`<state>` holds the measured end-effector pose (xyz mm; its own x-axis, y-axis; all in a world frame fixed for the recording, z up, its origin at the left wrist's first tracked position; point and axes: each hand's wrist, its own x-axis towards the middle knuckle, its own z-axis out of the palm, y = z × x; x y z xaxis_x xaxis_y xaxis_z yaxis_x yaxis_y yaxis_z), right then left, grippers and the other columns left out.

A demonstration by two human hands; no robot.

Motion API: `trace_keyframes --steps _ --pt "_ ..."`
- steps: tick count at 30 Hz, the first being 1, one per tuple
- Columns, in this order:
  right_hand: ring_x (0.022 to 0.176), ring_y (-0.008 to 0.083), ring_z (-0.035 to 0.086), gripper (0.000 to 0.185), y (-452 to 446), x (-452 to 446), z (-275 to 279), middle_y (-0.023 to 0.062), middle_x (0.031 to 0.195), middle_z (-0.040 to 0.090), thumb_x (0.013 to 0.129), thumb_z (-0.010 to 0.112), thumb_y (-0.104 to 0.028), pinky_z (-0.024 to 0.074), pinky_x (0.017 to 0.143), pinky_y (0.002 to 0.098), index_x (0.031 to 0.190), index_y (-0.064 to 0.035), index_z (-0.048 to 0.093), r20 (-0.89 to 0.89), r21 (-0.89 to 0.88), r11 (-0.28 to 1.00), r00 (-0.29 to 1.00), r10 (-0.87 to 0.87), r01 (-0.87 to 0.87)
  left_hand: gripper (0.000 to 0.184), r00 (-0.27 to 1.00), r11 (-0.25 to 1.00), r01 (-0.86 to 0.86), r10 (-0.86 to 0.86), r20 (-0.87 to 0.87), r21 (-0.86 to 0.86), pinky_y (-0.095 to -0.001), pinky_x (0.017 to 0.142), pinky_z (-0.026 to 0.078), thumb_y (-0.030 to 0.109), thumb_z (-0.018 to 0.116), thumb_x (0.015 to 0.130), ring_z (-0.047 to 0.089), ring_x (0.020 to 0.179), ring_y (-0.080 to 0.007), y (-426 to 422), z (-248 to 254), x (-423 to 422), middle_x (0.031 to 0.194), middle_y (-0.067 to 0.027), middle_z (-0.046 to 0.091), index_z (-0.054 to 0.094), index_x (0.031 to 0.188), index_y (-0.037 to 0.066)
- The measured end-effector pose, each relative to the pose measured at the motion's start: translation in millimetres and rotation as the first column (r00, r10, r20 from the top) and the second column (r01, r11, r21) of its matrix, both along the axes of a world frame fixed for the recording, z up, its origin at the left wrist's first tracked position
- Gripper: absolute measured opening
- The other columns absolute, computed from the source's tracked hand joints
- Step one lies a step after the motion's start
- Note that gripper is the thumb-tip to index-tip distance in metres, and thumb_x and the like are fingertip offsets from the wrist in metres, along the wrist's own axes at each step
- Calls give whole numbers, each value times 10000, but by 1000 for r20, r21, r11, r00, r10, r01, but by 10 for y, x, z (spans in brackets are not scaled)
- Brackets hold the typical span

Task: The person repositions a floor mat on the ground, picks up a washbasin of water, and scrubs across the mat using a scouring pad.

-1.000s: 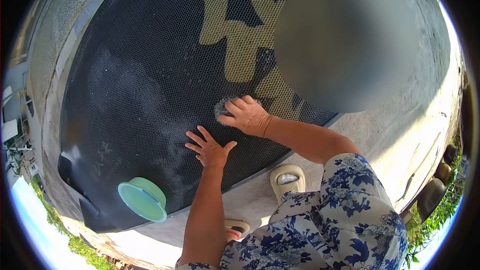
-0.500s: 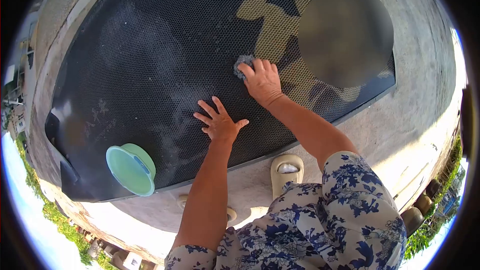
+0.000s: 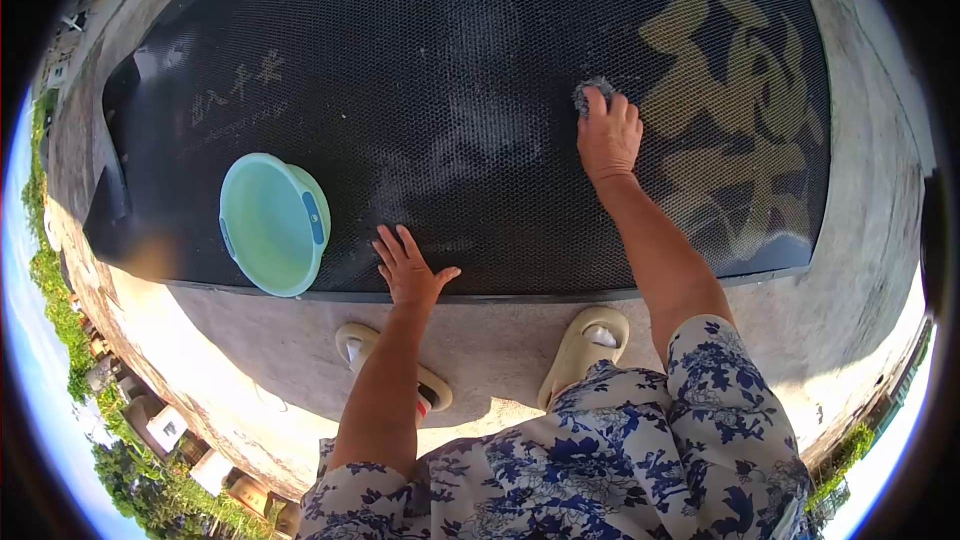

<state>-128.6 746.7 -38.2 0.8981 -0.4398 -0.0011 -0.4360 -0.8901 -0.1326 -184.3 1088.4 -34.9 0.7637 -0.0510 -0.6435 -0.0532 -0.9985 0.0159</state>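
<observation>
Scourer (image 3: 582,99) in my right hand (image 3: 610,143)
Clasped against the mat (image 3: 500,225); my left hand (image 3: 412,278) is spread, well apart from it.

A large black mat (image 3: 520,255) with a fine honeycomb-textured surface is observed laid out flat; its far edge is cut off from view. A large tan character (image 3: 737,110), taken as the reference mark, is printed on one end. Well to the left of the tan character, a line of small, pale characters (image 3: 240,88) is found, faint and only partly legible. Between the two, the surface is marked by a whitish, cloudy patch (image 3: 490,110). Farthest left of the tan character, the mat's edge appears turned up. A grey, wiry scouring pad (image 3: 581,98) is held bunched against the mat, just left of the tan character, and is partly hidden.
</observation>
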Motion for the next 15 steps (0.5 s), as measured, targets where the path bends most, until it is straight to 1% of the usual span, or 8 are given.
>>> trace_keyframes --steps 2,4,6,8,11,12,14,15 --pt "960 257 526 401 806 -29 -41 112 1058 514 847 626 -180 455 816 386 1230 -197 506 -128 176 911 909 396 -373 1309 1000 1000 -12 12 -10 23 -583 1096 278 585 785 630 -8 1429 -447 10 22 9 1545 -229 -116 -44 1500 66" --pt "973 236 525 350 1377 -272 -120 96 1059 514 887 533 -129 454 825 368 1226 -216 531 23 228 722 745 666 -653 1316 999 999 -32 32 -28 13 -599 1090 276 592 777 632 -23 1426 -453 11 47 -9 1544 -226 -129 -67 1498 70" --pt "977 233 524 353 1528 -260 -118 91 1059 513 894 506 -112 454 828 365 1227 -226 536 49 300 593 633 773 -747 1329 1000 1000 -15 15 -26 -5 -609 1083 277 608 766 627 -38 1424 -458 28 38 9 1543 -219 -148 -84 1498 72" --pt "1001 265 532 360 1247 -127 -149 127 1134 531 840 607 -151 457 851 385 1188 -235 565 246 162 447 474 845 -880 1327 1000 1000 -17 17 -22 -6 -607 1083 278 613 762 629 -37 1424 -459 56 17 -5 1543 -220 -148 -82 1498 70" --pt "982 296 547 475 376 523 -100 141 1110 526 793 694 -141 487 828 414 1226 -201 508 96 14 900 897 432 -435 1321 999 1000 -21 21 -29 0 -603 1083 279 629 748 636 -37 1424 -461 14 -8 18 1543 -223 -151 -79 1499 66" --pt "986 311 546 455 114 693 -105 149 1112 524 837 673 -151 489 835 428 1248 -193 483 103 -100 963 960 260 -250 1315 999 1000 -14 15 -31 14 -602 1083 279 629 747 639 -35 1423 -463 10 -8 17 1542 -224 -152 -73 1500 65" --pt "1011 312 536 455 -14 999 -25 150 1127 517 887 629 -199 487 852 432 1301 -206 443 23 76 959 961 -277 275 1309 999 1000 -19 20 -33 22 -601 1083 279 629 745 642 -33 1423 -465 11 -3 34 1541 -226 -153 -66 1500 63" --pt "1011 312 536 455 157 1032 -29 150 1127 517 887 629 -199 487 852 432 1301 -206 443 25 71 962 963 -267 264 1305 999 1000 -19 19 -48 18 -604 1082 277 619 750 647 -24 1421 -470 7 4 46 1542 -222 -158 -64 1500 61"
